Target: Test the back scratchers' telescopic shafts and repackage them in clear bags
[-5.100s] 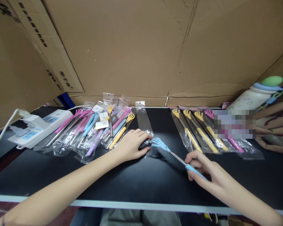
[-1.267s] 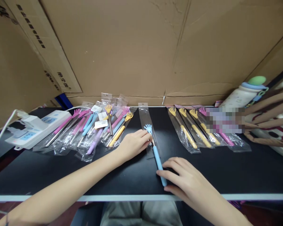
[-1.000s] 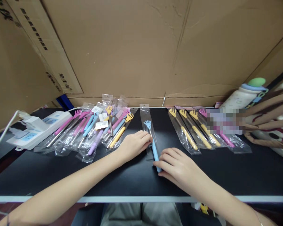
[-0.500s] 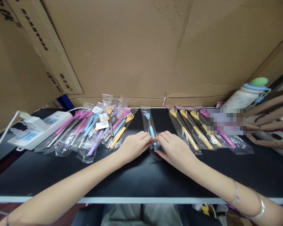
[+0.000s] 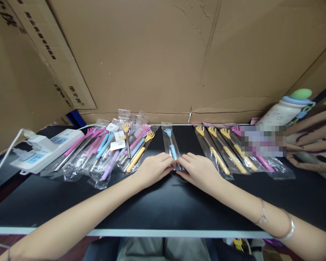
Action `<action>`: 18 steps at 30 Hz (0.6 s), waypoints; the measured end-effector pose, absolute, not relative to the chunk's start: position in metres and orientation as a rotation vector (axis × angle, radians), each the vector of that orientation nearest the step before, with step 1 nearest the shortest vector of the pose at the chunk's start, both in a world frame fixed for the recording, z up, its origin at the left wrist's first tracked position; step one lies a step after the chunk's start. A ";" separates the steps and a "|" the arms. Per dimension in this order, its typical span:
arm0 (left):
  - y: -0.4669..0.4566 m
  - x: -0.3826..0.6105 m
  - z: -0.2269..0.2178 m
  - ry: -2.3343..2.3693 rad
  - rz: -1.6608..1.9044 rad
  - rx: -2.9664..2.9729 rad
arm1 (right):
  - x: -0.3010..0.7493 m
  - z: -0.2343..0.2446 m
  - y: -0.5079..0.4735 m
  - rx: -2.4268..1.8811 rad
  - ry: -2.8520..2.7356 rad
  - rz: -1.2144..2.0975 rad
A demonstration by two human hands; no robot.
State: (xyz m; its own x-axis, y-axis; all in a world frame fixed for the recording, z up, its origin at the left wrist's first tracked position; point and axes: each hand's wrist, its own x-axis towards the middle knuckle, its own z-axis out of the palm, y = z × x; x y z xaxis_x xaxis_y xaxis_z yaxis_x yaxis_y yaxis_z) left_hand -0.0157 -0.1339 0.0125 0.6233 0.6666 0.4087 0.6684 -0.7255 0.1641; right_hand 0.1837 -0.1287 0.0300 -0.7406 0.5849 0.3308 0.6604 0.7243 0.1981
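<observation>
A blue back scratcher (image 5: 173, 150) lies in a clear plastic bag (image 5: 165, 145) at the middle of the table, its claw end pointing away from me. My left hand (image 5: 156, 166) is closed at the left edge of the bag's near end, fingertips pinched on the plastic. From the right, my right hand (image 5: 197, 168) pinches the same end, its fingertips almost touching the left ones. The lower tip of the blue handle is hidden between the hands.
Left lies a pile of bagged back scratchers (image 5: 114, 161) beside a white power strip (image 5: 51, 146). Right, several yellow bagged scratchers (image 5: 220, 159) and a pink one (image 5: 264, 163) lie in a row. A white bottle (image 5: 278, 114) leans behind them; cardboard (image 5: 152, 65) walls the back.
The blue back scratcher and its bag have straightened slightly, the handle shifting left. Both hands stay at the bag's near end, and the right forearm has moved a little left.
</observation>
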 end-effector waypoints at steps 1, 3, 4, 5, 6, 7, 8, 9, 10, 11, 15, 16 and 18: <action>-0.134 -0.016 0.012 -1.166 -0.707 -2.843 | 0.185 0.029 -0.127 -0.979 -2.688 -0.440; -0.132 -0.018 0.012 -1.169 -0.700 -2.872 | 0.186 0.028 -0.124 -0.969 -2.696 -0.425; -0.132 -0.019 0.013 -1.164 -0.692 -2.890 | 0.187 0.027 -0.123 -0.962 -2.702 -0.416; -0.131 -0.021 0.013 -1.154 -0.681 -2.906 | 0.187 0.027 -0.122 -0.953 -2.711 -0.404; -0.131 -0.022 0.015 -1.139 -0.667 -2.921 | 0.188 0.027 -0.121 -0.943 -2.721 -0.389; -0.131 -0.023 0.016 -1.120 -0.652 -2.932 | 0.189 0.027 -0.120 -0.930 -2.731 -0.368; -0.131 -0.024 0.018 -1.097 -0.636 -2.940 | 0.190 0.027 -0.119 -0.910 -2.739 -0.336; -0.131 -0.025 0.020 -1.071 -0.616 -2.946 | 0.191 0.027 -0.118 -0.882 -2.746 -0.290; -0.131 -0.026 0.022 -1.041 -0.595 -2.953 | 0.193 0.028 -0.117 -0.847 -2.752 -0.230; -0.132 -0.027 0.025 -1.012 -0.575 -2.958 | 0.196 0.029 -0.116 -0.810 -2.755 -0.162; -0.134 -0.029 0.033 -0.922 -0.505 -2.972 | 0.209 0.037 -0.113 -0.722 -2.767 0.124; -0.134 -0.030 0.034 -0.907 -0.497 -2.970 | 0.212 0.040 -0.112 -0.718 -2.774 0.178; -0.133 -0.030 0.035 -0.884 -0.484 -2.963 | 0.216 0.044 -0.112 -0.707 -2.792 0.243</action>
